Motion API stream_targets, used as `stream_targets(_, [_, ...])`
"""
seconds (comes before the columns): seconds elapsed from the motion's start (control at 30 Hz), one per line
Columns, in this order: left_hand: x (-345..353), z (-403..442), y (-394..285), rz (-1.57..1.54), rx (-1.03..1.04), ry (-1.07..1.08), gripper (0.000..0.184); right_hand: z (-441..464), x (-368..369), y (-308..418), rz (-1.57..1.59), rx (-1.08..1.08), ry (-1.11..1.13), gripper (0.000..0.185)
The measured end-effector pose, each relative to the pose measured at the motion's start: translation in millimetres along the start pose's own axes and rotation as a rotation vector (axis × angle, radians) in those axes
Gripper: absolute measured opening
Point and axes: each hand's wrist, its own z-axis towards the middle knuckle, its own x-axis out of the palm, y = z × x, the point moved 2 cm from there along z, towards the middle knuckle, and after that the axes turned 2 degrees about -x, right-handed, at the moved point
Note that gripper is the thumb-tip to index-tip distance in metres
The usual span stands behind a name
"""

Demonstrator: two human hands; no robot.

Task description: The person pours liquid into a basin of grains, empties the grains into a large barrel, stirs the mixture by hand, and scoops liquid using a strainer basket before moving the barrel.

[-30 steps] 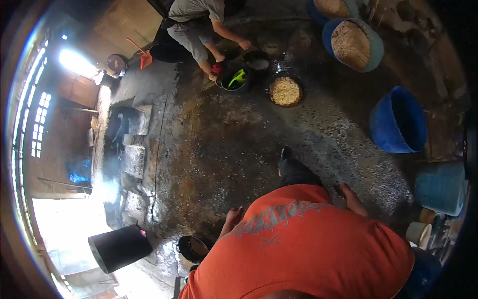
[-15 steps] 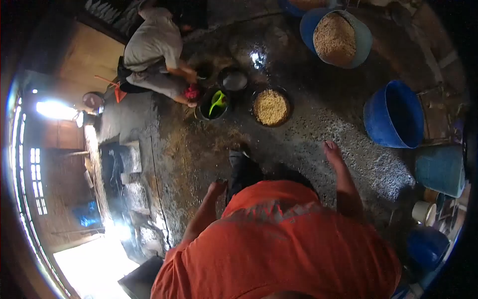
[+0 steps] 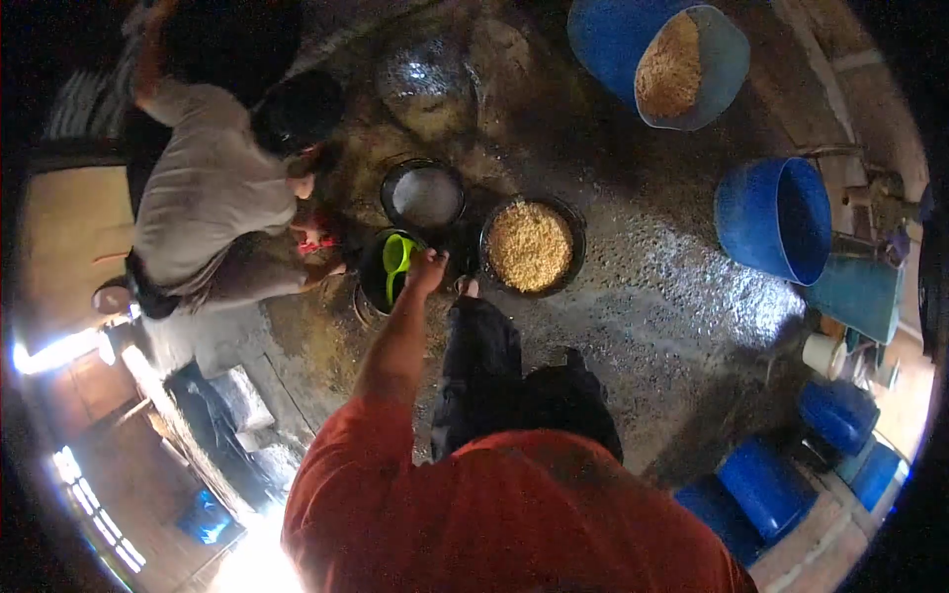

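My left hand is at the near right rim of a dark bucket, its fingers curled onto the edge. Inside that bucket stands a bright green dipper, just left of the hand and apart from it. Right of the hand, a dark round basin holds a heap of pale yellow grains or beans. Behind the bucket sits another dark basin with greyish, cloudy contents. My right hand is out of view, hidden below my orange shirt or outside the frame.
A person in a grey shirt bends down at the left, near a red cloth-like item. Blue tubs line the right side; one tub holds pale grain. Wet concrete floor shines between them.
I have bent forward, and my left hand has reached from my side to the dark bucket. My right hand has left view. The other person has raised an arm toward the upper left.
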Motion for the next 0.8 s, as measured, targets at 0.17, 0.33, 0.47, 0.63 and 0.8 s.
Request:
stream_targets(0.17, [7, 149, 145, 0.055, -0.409, 0.062, 0.074, -75, 115, 46, 0.009, 0.336, 0.095, 0.043])
stream_targets(0.33, [-35, 220, 218, -0.021, -0.919, -0.057, 0.087, -43, 179, 118, 0.356, 0.251, -0.003, 0.047])
stream_targets(0.47, [1, 257, 262, 0.189, -0.759, -0.219, 0.088, 49, 180, 96, -0.465, -0.701, -0.103, 0.036])
stream_targets(0.63, [-15, 274, 270, -0.517, -1.002, -0.277, 0.083, -34, 265, 303, 0.396, -0.081, 0.066, 0.042])
stream_targets(0.8, [-54, 267, 214, 0.241, -0.156, -0.278, 0.067, -28, 296, 295, -0.335, -0.742, 0.016, 0.039])
